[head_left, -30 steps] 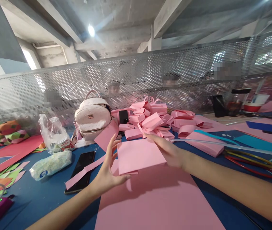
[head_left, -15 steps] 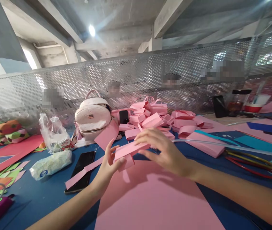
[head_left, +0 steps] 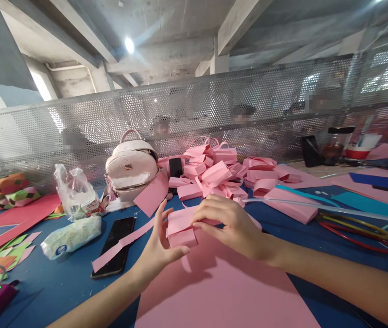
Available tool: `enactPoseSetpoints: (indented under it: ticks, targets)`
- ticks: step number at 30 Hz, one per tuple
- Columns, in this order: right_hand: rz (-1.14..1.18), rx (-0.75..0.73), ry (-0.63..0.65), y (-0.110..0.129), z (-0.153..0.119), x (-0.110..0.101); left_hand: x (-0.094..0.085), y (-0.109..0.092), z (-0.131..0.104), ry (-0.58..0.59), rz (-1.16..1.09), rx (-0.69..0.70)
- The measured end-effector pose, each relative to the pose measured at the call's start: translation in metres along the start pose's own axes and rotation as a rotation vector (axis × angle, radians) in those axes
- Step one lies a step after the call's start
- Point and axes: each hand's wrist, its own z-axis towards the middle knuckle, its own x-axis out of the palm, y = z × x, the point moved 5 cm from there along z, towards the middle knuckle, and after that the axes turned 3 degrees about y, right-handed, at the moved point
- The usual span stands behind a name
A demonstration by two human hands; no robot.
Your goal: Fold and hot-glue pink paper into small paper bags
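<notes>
A small folded pink paper box (head_left: 182,230) is between my two hands, above a large pink paper sheet (head_left: 228,291). My left hand (head_left: 160,241) cradles the box's left end, with the index finger pointing up beside it and the thumb stretched along its lower edge. My right hand (head_left: 226,223) has its fingers bent and pinched on the box's right side and upper flap, which hides that end. A narrow pink paper strip (head_left: 122,248) lies left of my left hand, across a black phone (head_left: 114,241).
Behind my hands rises a pile of pink paper bags (head_left: 211,168) beside a pale backpack (head_left: 132,168). Left are a tissue pack (head_left: 73,237) and plastic bag (head_left: 74,191). Right lie red-handled scissors (head_left: 358,237). A perforated metal screen (head_left: 187,105) stands behind, people beyond it.
The box has tilted so its front face and flap show more. My left thumb has moved off its front to the lower edge. My right fingers have curled down onto its right side.
</notes>
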Motion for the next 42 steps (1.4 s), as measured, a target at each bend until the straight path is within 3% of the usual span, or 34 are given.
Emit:
enactPoseSetpoints:
  ticks: [13, 25, 36, 42]
  targets:
    - [0.038, 0.056, 0.035, -0.003, 0.0, 0.004, -0.001, -0.004, -0.001, -0.045, 0.025, 0.023]
    - [-0.08, 0.018, 0.118, 0.004, -0.002, 0.005, 0.0, -0.004, -0.003, -0.069, 0.035, 0.014]
    - [-0.111, 0.03, 0.057, 0.005, -0.002, 0.004, -0.002, 0.0, -0.005, -0.05, 0.079, 0.023]
    - [-0.257, -0.013, -0.039, 0.007, -0.005, -0.001, -0.003, -0.003, -0.006, -0.103, 0.061, 0.035]
